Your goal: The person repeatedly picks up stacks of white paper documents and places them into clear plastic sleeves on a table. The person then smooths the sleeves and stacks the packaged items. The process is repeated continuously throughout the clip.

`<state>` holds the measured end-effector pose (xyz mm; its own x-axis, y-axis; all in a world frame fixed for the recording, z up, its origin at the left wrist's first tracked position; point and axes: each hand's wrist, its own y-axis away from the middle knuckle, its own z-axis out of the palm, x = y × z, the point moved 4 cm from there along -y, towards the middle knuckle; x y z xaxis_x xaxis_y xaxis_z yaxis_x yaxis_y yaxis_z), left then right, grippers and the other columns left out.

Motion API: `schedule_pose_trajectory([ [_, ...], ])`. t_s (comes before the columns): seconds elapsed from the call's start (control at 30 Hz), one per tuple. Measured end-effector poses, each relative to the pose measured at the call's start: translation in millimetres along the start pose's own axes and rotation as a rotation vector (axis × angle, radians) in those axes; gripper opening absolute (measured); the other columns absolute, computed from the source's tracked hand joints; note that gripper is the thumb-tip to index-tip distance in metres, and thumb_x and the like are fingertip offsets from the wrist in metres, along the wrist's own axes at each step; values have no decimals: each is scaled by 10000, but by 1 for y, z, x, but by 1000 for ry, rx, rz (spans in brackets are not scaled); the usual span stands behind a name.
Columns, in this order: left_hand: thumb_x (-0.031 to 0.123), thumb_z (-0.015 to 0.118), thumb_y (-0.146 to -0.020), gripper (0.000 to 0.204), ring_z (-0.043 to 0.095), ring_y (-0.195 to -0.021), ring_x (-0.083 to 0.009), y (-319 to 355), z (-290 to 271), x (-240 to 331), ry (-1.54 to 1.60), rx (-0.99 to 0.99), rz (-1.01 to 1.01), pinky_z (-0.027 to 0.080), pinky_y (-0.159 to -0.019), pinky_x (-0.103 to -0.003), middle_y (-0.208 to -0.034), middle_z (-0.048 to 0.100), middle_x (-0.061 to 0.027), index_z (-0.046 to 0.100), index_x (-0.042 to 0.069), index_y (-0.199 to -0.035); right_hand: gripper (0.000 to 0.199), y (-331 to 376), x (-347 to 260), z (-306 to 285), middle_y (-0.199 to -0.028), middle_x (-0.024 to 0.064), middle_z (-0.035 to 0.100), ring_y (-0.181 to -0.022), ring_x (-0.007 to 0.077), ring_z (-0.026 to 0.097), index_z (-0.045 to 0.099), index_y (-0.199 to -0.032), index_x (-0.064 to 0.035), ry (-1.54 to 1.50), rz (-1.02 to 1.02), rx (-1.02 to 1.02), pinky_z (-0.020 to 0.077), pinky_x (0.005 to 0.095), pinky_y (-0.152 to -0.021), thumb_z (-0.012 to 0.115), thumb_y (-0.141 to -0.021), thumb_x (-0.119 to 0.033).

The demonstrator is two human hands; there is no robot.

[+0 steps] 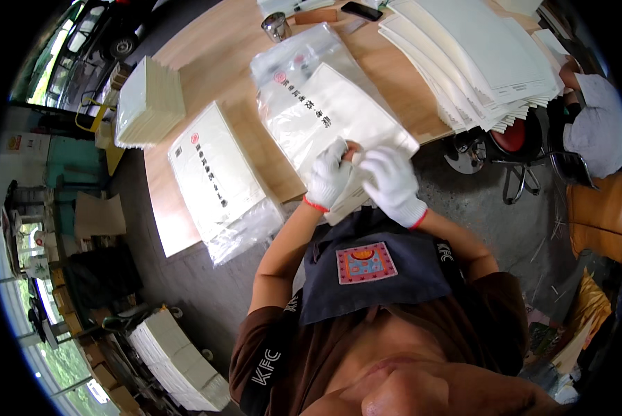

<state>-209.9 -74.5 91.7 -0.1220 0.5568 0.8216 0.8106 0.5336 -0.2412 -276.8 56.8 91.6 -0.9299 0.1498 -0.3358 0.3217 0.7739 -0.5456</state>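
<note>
A white packet with dark printed characters and a red round mark lies in a clear plastic bag [297, 59] in front of me, its near end hanging past the table's edge. Both my hands wear white knitted gloves with red cuffs. At the packet's near edge, my left hand [328, 179] has its fingers curled in and a bare fingertip showing; what they pinch is hidden. Close beside it, my right hand [393, 182] lies over the packet's near right corner, fingers bent and slightly blurred. A similar bagged packet [217, 173] rests to the left.
The wooden table [220, 62] holds a stack of pale packets [150, 102] at far left and fanned large paper sheets [477, 55] at far right. A metal cup [276, 26] and a phone [361, 10] stand at the back. Another person's sleeve [599, 125] and a stool [512, 139] are at right.
</note>
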Motion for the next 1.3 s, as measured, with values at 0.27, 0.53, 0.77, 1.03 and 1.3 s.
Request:
schedule_pose_trajectory([
  [0.27, 219, 722, -646, 208, 563, -769, -290, 108, -22, -105, -677, 111, 100, 445, -686, -413, -772, 583, -64, 612, 116, -789, 255, 36, 75, 53, -603, 112, 618, -527, 293, 623, 490, -929, -44, 354, 308, -550, 476, 451, -481, 462, -883, -293],
  [0.53, 352, 774, -624, 504, 490, -1062, -328, 127, -27, -89, -627, 45, -55, 421, -879, -454, -1155, 537, -76, 597, 129, -1041, 228, 22, 59, 29, -638, 124, 620, -574, 308, 622, 528, -901, -43, 222, 207, -580, 475, 445, -523, 488, -874, -266],
  [0.77, -2, 629, -727, 109, 568, -598, -208, 165, -41, -93, -226, 350, -178, 459, -552, -314, -766, 595, -71, 573, 64, -794, 211, 43, 43, 7, -562, 121, 600, -489, 307, 605, 539, -815, -51, 267, 138, -698, 476, 437, -469, 477, -856, -248],
  [1.03, -39, 529, -740, 153, 541, -640, -118, 204, -28, -70, 218, -139, -292, 443, -604, -259, -725, 574, -55, 601, 42, -848, 377, 100, 34, 1, -686, 164, 658, -545, 342, 630, 635, -820, -16, 69, 128, -1058, 498, 468, -535, 373, -859, -284],
  [1.3, 51, 642, -784, 92, 569, -652, -128, 183, -32, -102, 10, -79, -218, 470, -602, -288, -714, 576, -38, 596, 64, -863, 279, 83, 62, -11, -618, 162, 615, -533, 338, 603, 626, -713, -81, 157, 220, -889, 470, 452, -497, 459, -810, -282],
])
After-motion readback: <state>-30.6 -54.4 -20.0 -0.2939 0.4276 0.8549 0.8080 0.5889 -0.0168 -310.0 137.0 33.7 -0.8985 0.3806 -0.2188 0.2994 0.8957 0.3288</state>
